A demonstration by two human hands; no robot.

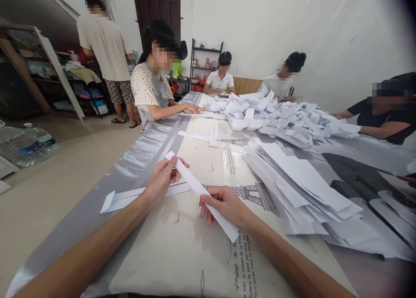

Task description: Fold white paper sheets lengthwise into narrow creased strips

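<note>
A long white folded paper strip point(191, 181) slants across the middle of the view, held above the table by both hands. My left hand point(164, 176) pinches its far upper end between thumb and fingers. Nearer its lower end, my right hand point(222, 205) grips the same strip, thumb on top and fingers curled beneath. Behind my left hand lies another white paper strip point(130, 197) with a folded end, partly hidden by my wrist. Farther on, a folded paper piece point(213, 135) rests on the printed table cover point(156, 254).
A stack of white paper sheets point(292, 181) lies to the right. Beyond it rises a large heap of folded white papers point(269, 111). Several people sit around the table; one person point(105, 51) stands at the back left. Large plastic bottles point(29, 144) stand on the floor at left.
</note>
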